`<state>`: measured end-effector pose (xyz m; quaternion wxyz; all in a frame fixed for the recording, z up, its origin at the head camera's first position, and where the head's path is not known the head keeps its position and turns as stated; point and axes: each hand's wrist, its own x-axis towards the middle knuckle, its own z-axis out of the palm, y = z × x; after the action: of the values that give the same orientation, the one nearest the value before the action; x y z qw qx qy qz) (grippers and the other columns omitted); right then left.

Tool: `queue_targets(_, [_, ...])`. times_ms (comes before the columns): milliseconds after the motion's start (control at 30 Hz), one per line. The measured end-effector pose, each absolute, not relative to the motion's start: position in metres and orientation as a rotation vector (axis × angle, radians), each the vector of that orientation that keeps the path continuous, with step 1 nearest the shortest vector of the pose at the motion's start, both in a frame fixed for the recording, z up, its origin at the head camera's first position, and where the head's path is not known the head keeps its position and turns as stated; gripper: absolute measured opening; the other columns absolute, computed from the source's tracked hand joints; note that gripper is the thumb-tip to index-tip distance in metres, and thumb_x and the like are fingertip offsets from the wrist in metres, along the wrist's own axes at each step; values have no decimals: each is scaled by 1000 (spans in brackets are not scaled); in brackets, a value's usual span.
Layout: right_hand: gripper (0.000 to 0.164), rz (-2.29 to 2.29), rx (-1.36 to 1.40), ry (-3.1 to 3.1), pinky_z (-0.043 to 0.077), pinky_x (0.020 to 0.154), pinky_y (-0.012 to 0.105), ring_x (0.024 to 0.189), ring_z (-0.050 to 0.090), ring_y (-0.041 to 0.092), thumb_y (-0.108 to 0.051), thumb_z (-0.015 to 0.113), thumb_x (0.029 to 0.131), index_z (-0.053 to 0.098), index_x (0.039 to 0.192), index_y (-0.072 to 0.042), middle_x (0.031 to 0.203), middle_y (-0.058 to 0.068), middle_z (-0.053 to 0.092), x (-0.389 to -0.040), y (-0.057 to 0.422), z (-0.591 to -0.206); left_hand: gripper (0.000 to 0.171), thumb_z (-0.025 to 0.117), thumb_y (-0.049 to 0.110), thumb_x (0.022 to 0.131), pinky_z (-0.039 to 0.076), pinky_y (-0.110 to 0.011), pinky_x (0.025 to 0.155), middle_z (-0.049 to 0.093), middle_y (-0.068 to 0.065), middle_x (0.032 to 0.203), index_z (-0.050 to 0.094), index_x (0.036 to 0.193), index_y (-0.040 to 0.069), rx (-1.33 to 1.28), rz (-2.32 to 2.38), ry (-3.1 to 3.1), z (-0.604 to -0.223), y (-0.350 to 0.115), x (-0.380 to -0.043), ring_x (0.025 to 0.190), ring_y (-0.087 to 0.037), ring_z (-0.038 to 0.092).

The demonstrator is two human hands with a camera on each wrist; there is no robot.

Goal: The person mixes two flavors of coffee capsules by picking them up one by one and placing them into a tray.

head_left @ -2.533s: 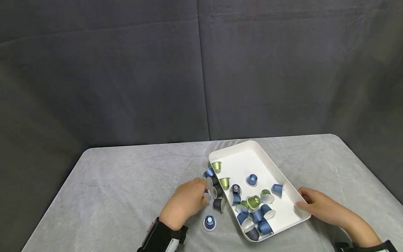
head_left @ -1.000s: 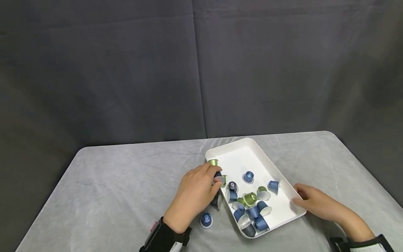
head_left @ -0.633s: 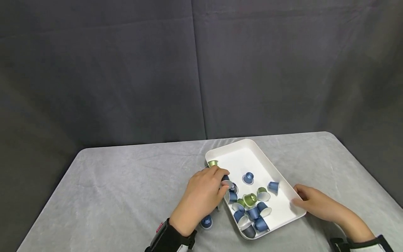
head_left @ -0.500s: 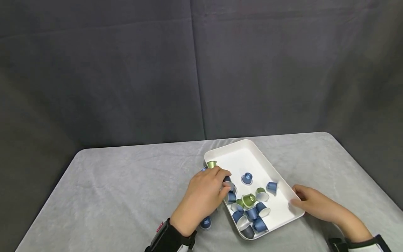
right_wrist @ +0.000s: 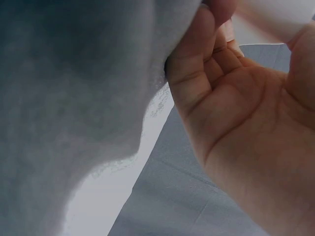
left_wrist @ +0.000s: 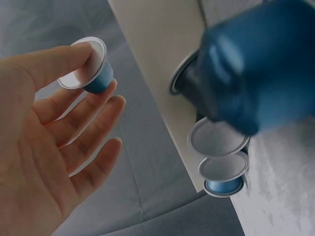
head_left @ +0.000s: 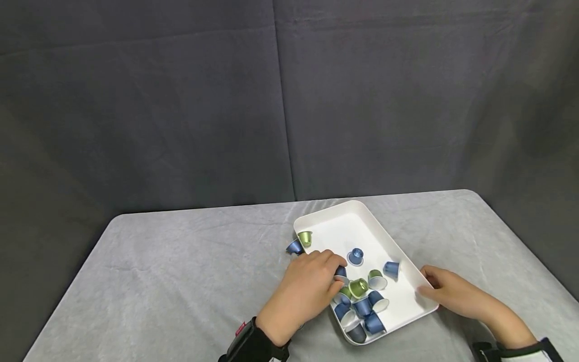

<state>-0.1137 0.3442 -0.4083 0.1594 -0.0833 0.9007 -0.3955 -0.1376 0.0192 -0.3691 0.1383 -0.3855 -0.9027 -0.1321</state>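
My left hand (head_left: 307, 287) is over the left side of the white tray (head_left: 357, 223), thumb and fingers pinching a blue coffee capsule (left_wrist: 101, 78). In the left wrist view the thumb presses its pale lid while the lower fingers spread loosely. Beneath and around that hand, blue and green capsules lie in the tray, among them a shiny green capsule (head_left: 359, 287). My right hand (head_left: 466, 296) grips the tray's right corner between thumb and fingers. The right wrist view shows its curled fingers at the tray's edge, partly hidden by a large blurred grey shape.
Outside the tray's left rim lies a blue capsule (head_left: 294, 247), and the left hand hides others there. A green capsule (head_left: 305, 238) sits inside the far left corner. Grey cloth covers the table (head_left: 181, 266); a dark curtain (head_left: 181, 110) hangs behind.
From the capsules beside the tray, my left hand has lifted one and carried it right over the tray rim, then slightly nearer the capsule pile. The right hand keeps hold of the tray.
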Motion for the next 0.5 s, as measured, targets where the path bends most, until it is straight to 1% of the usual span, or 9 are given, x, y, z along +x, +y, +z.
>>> queue_targets(167, [15,-1129,-227,2566,47,57,27,70,54,12,-10,60,97,55,104,3,86,5,64,-114,345,-408,22,72,28,91,48,-24,81,67,9,99,69,110,18,-1163,-327,-2568,-372,24,-132,87,-9,62])
queue_targets(267, [15,-1132,-225,2564,47,56,27,69,54,12,-10,60,97,55,104,3,86,5,64,-113,345,-408,23,73,30,90,48,-24,78,67,9,99,69,109,18,-1191,-312,-2563,-372,27,-129,85,-8,61])
queue_targets(367, [14,-1135,-226,2566,46,55,27,69,54,11,-9,60,97,55,103,3,86,5,64,-113,346,-408,26,75,33,88,47,-24,76,66,9,98,69,109,19,-1220,-295,-2564,-372,30,-125,88,-8,62])
queue_targets(500, [14,-1132,-216,2572,46,55,27,68,53,11,-9,60,97,55,103,3,86,5,64,-113,346,-408,26,76,37,87,45,-23,74,65,11,96,69,107,22,-1248,-244,-2540,-373,34,-120,87,-8,60])
